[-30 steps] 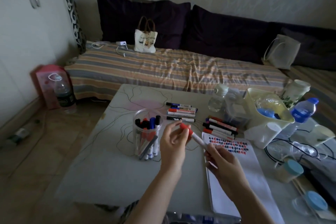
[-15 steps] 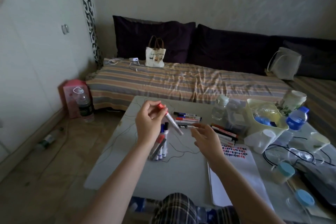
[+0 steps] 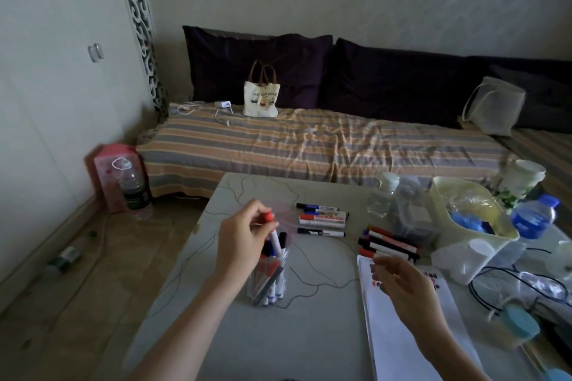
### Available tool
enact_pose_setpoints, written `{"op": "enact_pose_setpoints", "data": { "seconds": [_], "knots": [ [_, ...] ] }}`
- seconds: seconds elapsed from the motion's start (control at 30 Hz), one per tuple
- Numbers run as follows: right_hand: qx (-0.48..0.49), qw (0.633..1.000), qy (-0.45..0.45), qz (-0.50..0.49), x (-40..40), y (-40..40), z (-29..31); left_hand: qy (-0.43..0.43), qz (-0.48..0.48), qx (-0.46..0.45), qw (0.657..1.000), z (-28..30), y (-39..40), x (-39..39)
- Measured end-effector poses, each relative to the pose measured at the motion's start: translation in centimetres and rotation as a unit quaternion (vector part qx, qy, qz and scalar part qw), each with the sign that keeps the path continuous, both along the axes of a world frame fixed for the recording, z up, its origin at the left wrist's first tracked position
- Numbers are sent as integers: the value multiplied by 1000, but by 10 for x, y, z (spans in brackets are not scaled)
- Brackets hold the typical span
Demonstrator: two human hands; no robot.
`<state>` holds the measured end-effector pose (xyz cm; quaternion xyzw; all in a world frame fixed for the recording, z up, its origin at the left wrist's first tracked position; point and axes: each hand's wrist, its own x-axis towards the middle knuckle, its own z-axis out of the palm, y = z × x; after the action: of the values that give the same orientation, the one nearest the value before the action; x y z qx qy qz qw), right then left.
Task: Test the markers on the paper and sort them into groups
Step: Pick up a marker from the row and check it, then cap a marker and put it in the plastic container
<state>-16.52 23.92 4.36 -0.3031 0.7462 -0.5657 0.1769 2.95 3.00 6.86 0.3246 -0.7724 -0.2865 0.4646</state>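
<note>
My left hand [image 3: 244,235] grips a red-capped white marker [image 3: 272,232], held upright over the clear cup of markers [image 3: 267,278] near the table's middle. My right hand [image 3: 402,284] hovers with relaxed fingers, holding nothing, over the white paper [image 3: 399,337], which carries rows of red and dark test marks partly hidden by the hand. Two sorted groups lie on the table: one marker group [image 3: 322,219] farther back and another marker group [image 3: 390,243] just above the paper.
The white table [image 3: 309,334] holds clear bottles [image 3: 380,195], a blue-capped bottle [image 3: 534,216], a pale bin [image 3: 470,226], cables and blue-lidded jars [image 3: 523,325] at right. A striped couch [image 3: 309,139] stands behind. A bottle [image 3: 134,192] stands on the floor at left.
One second ago both hands held the red marker. My right hand let go and moved over the paper. My left hand has brought the marker down over the cup.
</note>
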Motion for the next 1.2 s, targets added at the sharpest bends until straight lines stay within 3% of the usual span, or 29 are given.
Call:
{"op": "enact_pose_setpoints", "data": {
  "seconds": [0.13,0.3,0.47,0.67,0.8,0.97,1.07,1.2],
  "knots": [
    [15,1000,-6,3,-18,-18,-13,-115,-3,15,993,-13,5,-8],
    [75,997,11,29,-46,-51,-30,-232,7,-46,972,-18,-6,-5],
    [235,951,155,127,-69,-105,-61,-291,25,-110,950,-18,-14,-12],
    [325,873,307,192,-80,-189,-98,-290,24,-41,956,-23,-27,-20],
    [378,830,381,154,-83,-208,-120,-259,2,-24,966,-19,-31,-15],
    [409,803,421,103,-71,-196,-136,-236,-16,-39,971,-10,-24,-16],
    [396,816,410,97,-57,-186,-127,-213,-45,-41,975,-8,-12,-21],
    [301,893,312,115,-35,-150,-93,-188,-82,-36,978,-11,4,-31]
  ]
}}
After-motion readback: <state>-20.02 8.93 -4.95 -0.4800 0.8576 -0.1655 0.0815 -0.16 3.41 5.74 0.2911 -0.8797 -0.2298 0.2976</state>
